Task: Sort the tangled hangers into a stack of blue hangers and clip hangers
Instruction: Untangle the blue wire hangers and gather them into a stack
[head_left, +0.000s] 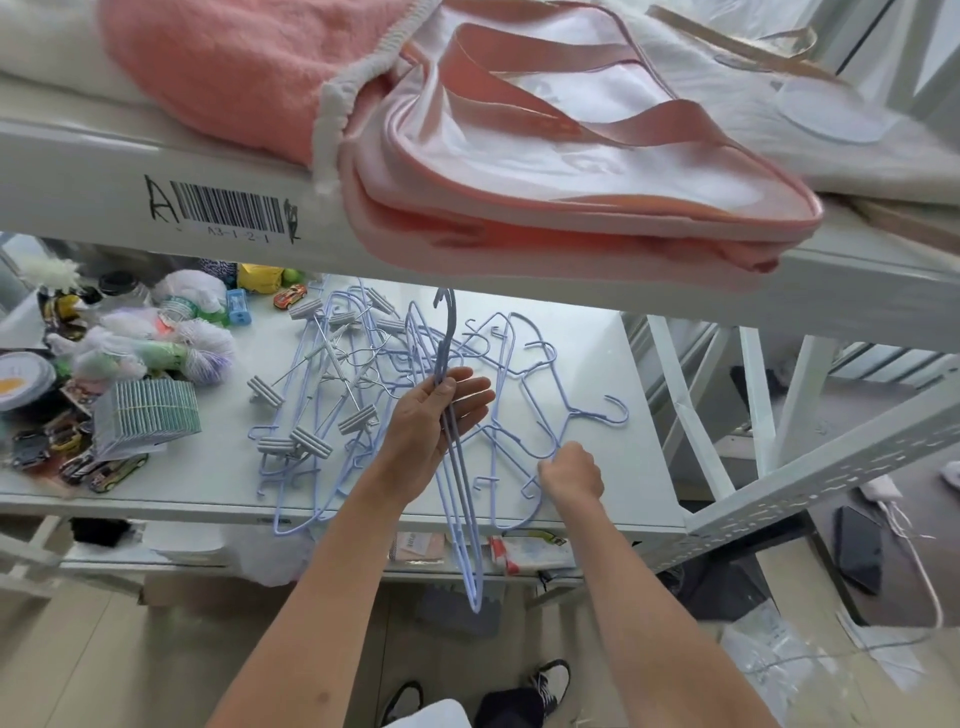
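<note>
A tangle of pale blue wire hangers (511, 384) lies on the white shelf (218, 483). Clip hangers (332, 410) with grey ribbed clips are mixed in on its left side. My left hand (431, 421) holds a few blue hangers (460, 493) upright by their necks, hooks pointing up, their lower ends hanging past the shelf's front edge. My right hand (571, 475) is closed on the wire of another blue hanger (566, 415) lying at the right of the pile.
Toy cars (98, 467), mesh sponges (156, 343), a ribbed block (150, 413) and small items crowd the shelf's left end. An upper shelf rail (156, 187) with a pink bag (571, 156) overhangs closely. Metal rack posts (810, 467) stand at right.
</note>
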